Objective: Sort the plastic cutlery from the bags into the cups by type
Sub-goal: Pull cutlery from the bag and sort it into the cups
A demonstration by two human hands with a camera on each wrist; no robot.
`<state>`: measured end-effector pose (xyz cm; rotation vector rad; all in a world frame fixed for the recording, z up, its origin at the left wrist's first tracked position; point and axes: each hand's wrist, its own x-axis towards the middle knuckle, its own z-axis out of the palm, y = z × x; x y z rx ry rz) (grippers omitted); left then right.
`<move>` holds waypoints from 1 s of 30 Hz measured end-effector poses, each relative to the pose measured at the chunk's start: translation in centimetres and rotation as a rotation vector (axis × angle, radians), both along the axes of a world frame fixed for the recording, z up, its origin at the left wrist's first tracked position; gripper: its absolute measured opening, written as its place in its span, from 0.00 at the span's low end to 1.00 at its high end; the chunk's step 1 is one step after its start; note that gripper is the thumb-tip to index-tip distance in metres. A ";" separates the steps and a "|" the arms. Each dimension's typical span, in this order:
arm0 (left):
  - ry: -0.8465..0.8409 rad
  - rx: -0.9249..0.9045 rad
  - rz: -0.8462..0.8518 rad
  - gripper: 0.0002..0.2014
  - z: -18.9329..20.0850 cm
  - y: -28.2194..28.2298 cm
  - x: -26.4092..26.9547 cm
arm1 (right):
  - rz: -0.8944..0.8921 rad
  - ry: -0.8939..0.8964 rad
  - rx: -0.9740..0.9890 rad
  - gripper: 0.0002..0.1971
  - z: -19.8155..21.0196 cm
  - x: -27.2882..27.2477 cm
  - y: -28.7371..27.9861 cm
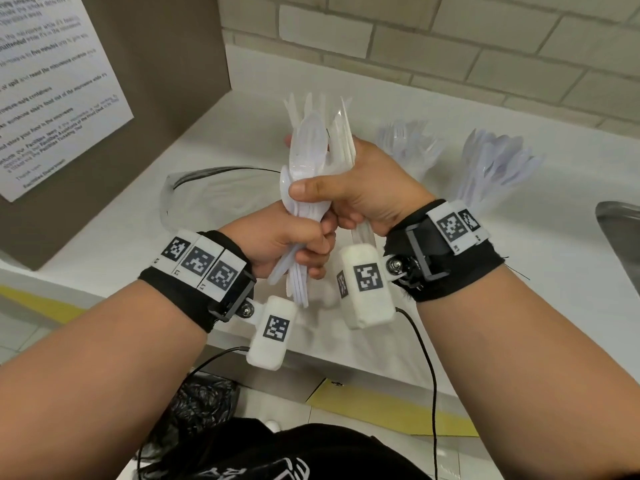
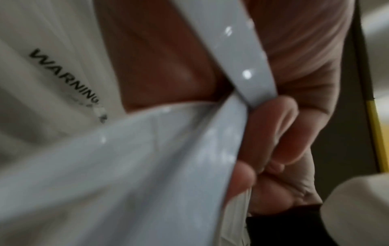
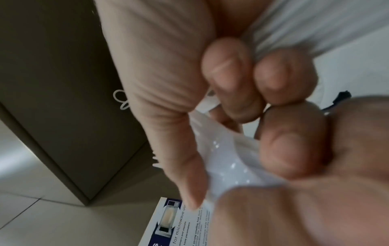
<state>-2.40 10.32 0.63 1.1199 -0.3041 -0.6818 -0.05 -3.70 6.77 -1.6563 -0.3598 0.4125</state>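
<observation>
Both hands hold one bundle of white plastic cutlery (image 1: 308, 157) upright over the white counter (image 1: 450, 271); spoon bowls and knife tips stick out at the top. My left hand (image 1: 317, 251) grips the lower handles, seen close in the left wrist view as white handles (image 2: 147, 166) under curled fingers (image 2: 273, 133). My right hand (image 1: 332, 202) grips the bundle just above, thumb across the front; its curled fingers (image 3: 231, 74) wrap white plastic (image 3: 231, 166). Behind the right hand stand a fan of forks (image 1: 408, 143) and another fan of cutlery (image 1: 498, 164); their cups are hidden.
A clear plastic bag (image 1: 214, 192) lies on the counter left of the hands. A brown box (image 1: 156, 81) with a printed notice (image 1: 52, 98) stands at the far left. A metal sink (image 1: 620, 230) edge shows at right. A black bin bag (image 1: 204, 400) sits below the counter's front edge.
</observation>
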 end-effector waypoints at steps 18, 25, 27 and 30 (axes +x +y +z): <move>-0.002 0.038 0.381 0.04 -0.6 -0.5 0.1 | -0.317 -0.009 0.032 0.20 0.4 0.5 -0.3; 0.090 -0.288 0.061 0.16 -1.5 0.7 0.3 | -0.389 -0.027 0.014 0.06 0.5 0.6 -1.1; 0.120 -0.314 0.047 0.16 -1.5 0.7 0.2 | -0.314 -0.021 0.001 0.07 0.3 0.4 -1.1; 0.147 -0.298 0.022 0.14 -1.3 0.6 0.1 | -0.214 -0.026 -0.044 0.12 0.1 -0.1 -0.9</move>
